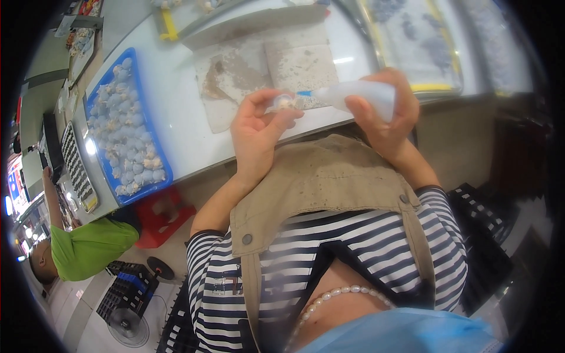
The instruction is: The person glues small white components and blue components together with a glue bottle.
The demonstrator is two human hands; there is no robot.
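My left hand (257,130) pinches a small rounded, pale translucent piece (283,102) between thumb and fingers, just over the table's near edge. My right hand (393,112) is wrapped round a white squeeze bottle (356,97) tipped on its side. The bottle's thin blue nozzle (304,93) points left at the piece, close to its upper right side; whether they touch I cannot tell. Beneath and beyond both hands lies a stained sheet of cardboard (235,70). To the left, a blue tray (169,170) holds many small pale-blue and cream pieces that look similar.
A yellow-edged tray (432,87) with dark bluish pieces sits at the far right of the white table (188,141). At left are a red stool (156,220), a person in a green shirt (94,250), a fan (126,326) and black crates (123,288).
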